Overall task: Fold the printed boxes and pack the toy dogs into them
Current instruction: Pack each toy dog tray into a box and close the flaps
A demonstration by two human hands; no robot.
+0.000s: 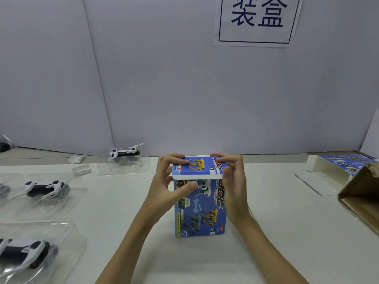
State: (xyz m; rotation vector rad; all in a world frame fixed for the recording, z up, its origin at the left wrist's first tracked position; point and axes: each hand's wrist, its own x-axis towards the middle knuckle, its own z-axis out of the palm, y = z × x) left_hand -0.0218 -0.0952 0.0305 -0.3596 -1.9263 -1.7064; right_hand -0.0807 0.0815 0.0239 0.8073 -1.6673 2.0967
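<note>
- I see one printed box (200, 210) standing upright at the middle of the desk (276, 232), between my two hands.
- Its top flap (198, 168) lies almost level over the opening, white edge facing me.
- My left hand (167, 185) grips the left side of the box: fingers curled over the flap's far left corner, thumb pressed on the front panel just under the flap.
- My right hand (233, 181) pinches the flap's right end, fingertips on top at the far right corner, palm against the box's right side.
- Toy dogs: I count three clearly, each lying in a clear plastic tray. One at far left-centre (125, 153), one at mid left (47, 188), one at near left (24, 253). A partial item is cut off at the left edge; can't tell what it is.
- One flat, unfolded box (338, 167) at far right.
- One brown carton (361, 191) at the right edge, open side towards me.
- Two small white pieces (81, 163) on the desk near the far dog.
</note>
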